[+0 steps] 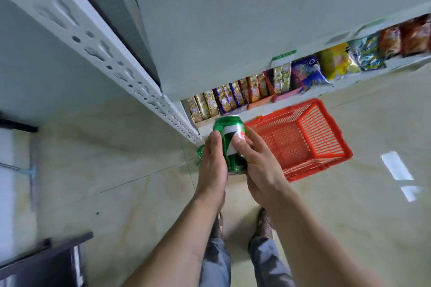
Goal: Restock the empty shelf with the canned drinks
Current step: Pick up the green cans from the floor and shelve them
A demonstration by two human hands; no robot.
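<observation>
White shelf [210, 30] above and ahead of grip. Red basket [300, 142] on floor just right of hands. Left hand [213, 163] and right hand [257, 165] both clasp green can [229, 137], held between them.

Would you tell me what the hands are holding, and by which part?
Both hands, left and right, grip a green can by its side wall.

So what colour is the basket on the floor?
The basket is red-orange plastic lattice, seen clearly in the head view.
</observation>
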